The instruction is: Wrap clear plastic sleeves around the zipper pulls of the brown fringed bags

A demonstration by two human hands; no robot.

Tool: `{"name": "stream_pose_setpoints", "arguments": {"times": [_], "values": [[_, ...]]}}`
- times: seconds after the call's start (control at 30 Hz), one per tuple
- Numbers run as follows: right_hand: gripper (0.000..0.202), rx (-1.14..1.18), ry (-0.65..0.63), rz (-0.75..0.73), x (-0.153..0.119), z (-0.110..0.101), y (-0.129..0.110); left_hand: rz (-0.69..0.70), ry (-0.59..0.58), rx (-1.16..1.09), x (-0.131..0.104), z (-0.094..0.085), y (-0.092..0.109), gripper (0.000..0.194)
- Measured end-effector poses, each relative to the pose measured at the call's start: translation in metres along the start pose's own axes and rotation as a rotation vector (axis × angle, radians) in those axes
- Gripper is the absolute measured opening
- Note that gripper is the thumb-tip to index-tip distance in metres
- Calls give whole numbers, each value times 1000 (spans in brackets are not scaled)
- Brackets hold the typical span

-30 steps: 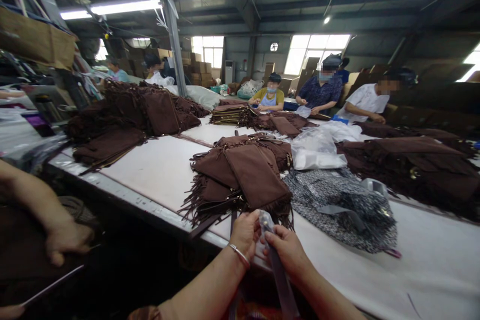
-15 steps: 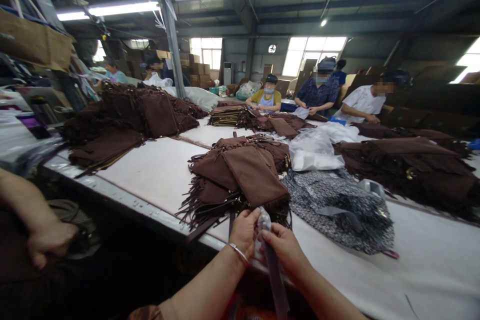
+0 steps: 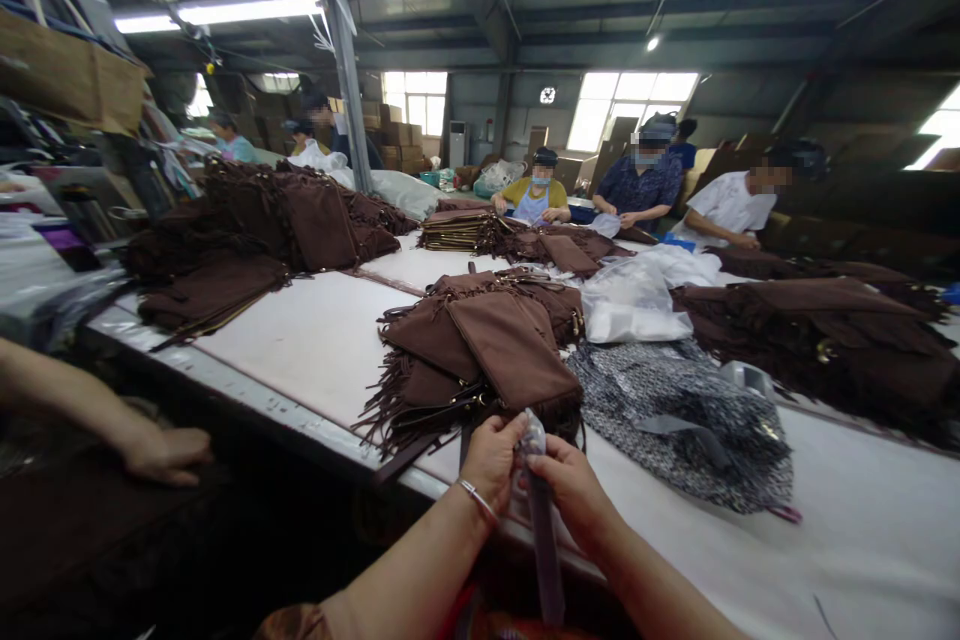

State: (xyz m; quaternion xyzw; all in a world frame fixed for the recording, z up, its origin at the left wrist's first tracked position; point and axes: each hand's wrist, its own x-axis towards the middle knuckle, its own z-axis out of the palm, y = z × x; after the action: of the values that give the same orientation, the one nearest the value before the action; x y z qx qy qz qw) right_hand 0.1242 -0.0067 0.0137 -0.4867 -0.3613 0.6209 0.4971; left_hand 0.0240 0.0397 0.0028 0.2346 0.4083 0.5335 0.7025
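Note:
At the table's near edge, my left hand (image 3: pixel 489 465) and my right hand (image 3: pixel 574 490) are close together. Both have their fingers closed on a long strip (image 3: pixel 544 550) with clear plastic around its upper end. Small shiny bits show inside the plastic, too small to name. The strip's lower part hangs below my hands, towards my lap. Just beyond my fingertips lies a pile of brown fringed bags (image 3: pixel 514 350), with a strap trailing over the table edge. My left wrist wears a metal bangle (image 3: pixel 478 498).
A speckled grey cloth (image 3: pixel 682 430) and clear plastic bags (image 3: pixel 634 300) lie to the right. More brown bags are piled at the left (image 3: pixel 300 220) and right (image 3: pixel 825 330). Several people work across the white table (image 3: pixel 292 340). Another person's arm (image 3: pixel 112 420) is at the left.
My hands stay close together on the strip, with little movement. At the left, the other person's hand has moved right and slightly up, its fingers now more stretched out.

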Motion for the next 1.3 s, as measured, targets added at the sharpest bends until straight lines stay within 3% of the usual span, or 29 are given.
{"name": "stream_pose_setpoints", "arguments": {"times": [0.17,0.37,0.6,0.73,0.87,1.0,1.13,1.3], "values": [[37,175,-18,41,2,-2,0,18,-27,58,3,-2,-1,42],[41,-57,12,51,10,-7,-3,98,37,78,10,-8,-3,43],[36,-173,-6,42,12,-9,-6,17,-11,-80,9,-5,0,42],[27,-13,39,27,20,-1,-12,-33,-87,-61,-12,-2,-3,40],[20,142,105,101,26,10,-11,-145,-158,158,-43,-7,-10,49],[12,219,133,172,28,15,-6,-264,-140,304,-60,-16,-11,44],[1,271,164,171,36,10,-3,-363,-207,312,-68,-26,-8,41],[15,260,219,125,46,-1,0,-418,-237,217,-80,-33,-5,45]]}}
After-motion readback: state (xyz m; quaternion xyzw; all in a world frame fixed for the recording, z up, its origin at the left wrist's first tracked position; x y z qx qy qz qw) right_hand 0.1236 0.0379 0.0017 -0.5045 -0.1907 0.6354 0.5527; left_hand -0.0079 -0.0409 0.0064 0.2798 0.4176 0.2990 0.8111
